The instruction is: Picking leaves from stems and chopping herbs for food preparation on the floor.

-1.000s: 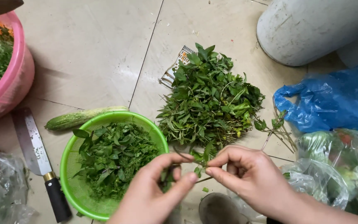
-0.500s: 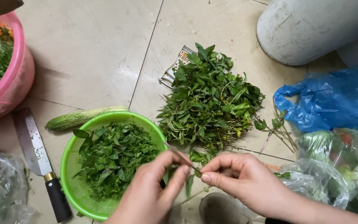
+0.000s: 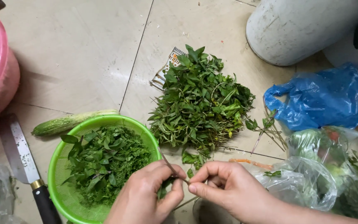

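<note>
Near floor edge: left hand [image 3: 146, 197] and right hand [image 3: 224, 188] pinch one herb stem [image 3: 171, 168].
Change: stem now stripped bare, its leaves pulled off.
Beside: green colander [image 3: 63, 166], herb pile [image 3: 199, 99].

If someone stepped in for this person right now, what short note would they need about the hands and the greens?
Left hand: pinching a thin herb stem beside the green basket.
Right hand: fingertips gripping the same stem's other end.
Done: the basket holds plucked leaves.
Left: an unpicked herb pile lies on the floor tiles beyond the hands.
Nearby: knife and cucumber left of the basket, bare stems beside the pile.
</note>
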